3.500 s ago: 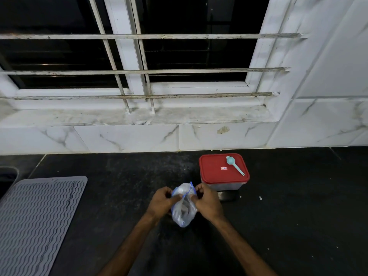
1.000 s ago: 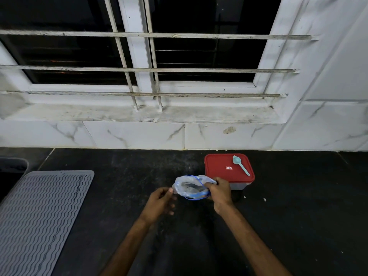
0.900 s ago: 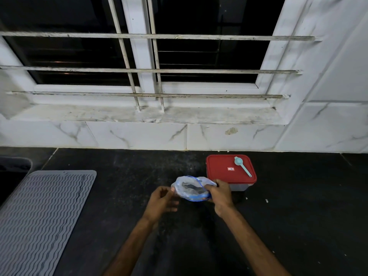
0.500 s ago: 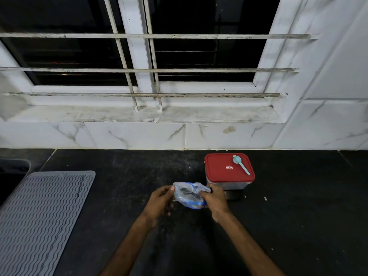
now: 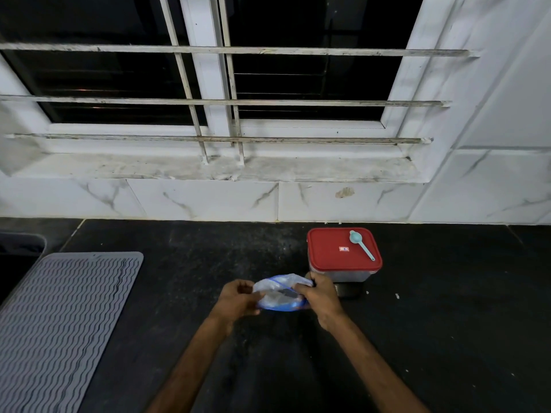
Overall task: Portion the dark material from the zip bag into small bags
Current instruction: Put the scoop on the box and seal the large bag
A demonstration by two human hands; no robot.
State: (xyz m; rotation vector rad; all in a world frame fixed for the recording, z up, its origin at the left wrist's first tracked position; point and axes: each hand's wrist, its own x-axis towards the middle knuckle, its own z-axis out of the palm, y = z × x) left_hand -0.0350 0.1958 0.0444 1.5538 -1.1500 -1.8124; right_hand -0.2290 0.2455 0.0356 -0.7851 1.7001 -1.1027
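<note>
Zip bag (image 5: 277, 293), clear with a blue closure strip, is held over the black worktop (image 5: 447, 323), between the two hands and just in front of a red-lidded container (image 5: 334, 254). We find the left hand (image 5: 238, 299) with its fingers curled on the bag's left edge. The right hand (image 5: 320, 296) has its fingers pinching the right edge near the strip. Both hands grip the bag; neither is free. We judge that this two-sided hold serves to spread the mouth so the contents can be reached.

A dark patch shows through the plastic. It is probably the dark material, but the film is crumpled and we cannot confirm the amount. A teal measuring spoon (image 5: 361, 248) lies on the container's lid, apart from both hands and nearer the right one, presumably kept ready for scooping. A dark item sits under the container; we cannot tell what it is. A grey ribbed mat (image 5: 59, 323) lies well to the left. No small bags are visible, so we judge portioning not yet begun.
</note>
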